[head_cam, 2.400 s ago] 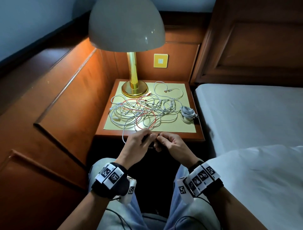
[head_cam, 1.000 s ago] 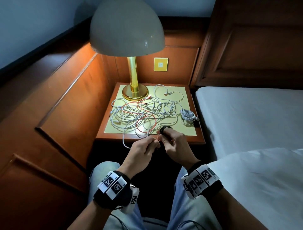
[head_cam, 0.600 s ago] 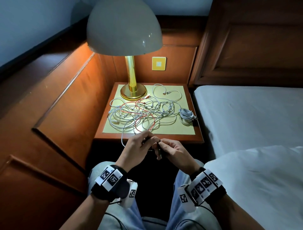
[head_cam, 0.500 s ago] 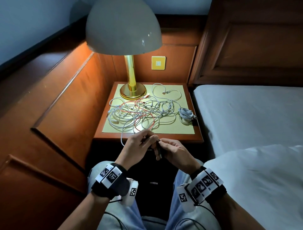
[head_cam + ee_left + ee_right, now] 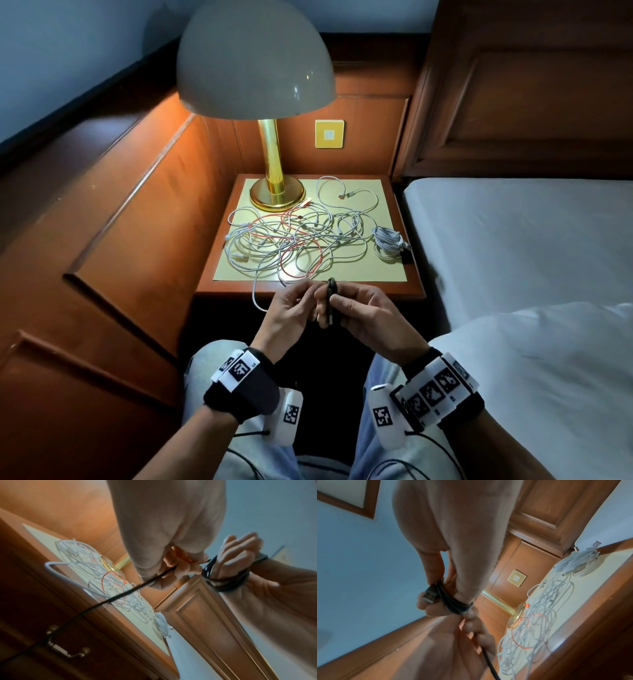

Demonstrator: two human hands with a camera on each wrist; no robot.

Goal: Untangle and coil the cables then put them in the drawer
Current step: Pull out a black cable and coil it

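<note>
Winding a black cable [image 5: 224,582] round its straightened, pressed-together fingers [image 5: 238,555], the right hand [image 5: 368,313] serves as a spool with the thumb pinning the USB plug [image 5: 429,597], while the left hand [image 5: 291,308] pinches the free run to feed it taut. Both hover just off the front edge of the bench [image 5: 308,294], clear of the tangled cables [image 5: 294,240] mid-top and the white coil [image 5: 388,240] at the right edge. Below that edge the drawer [image 5: 56,635] looks closed, with open room before it.
</note>
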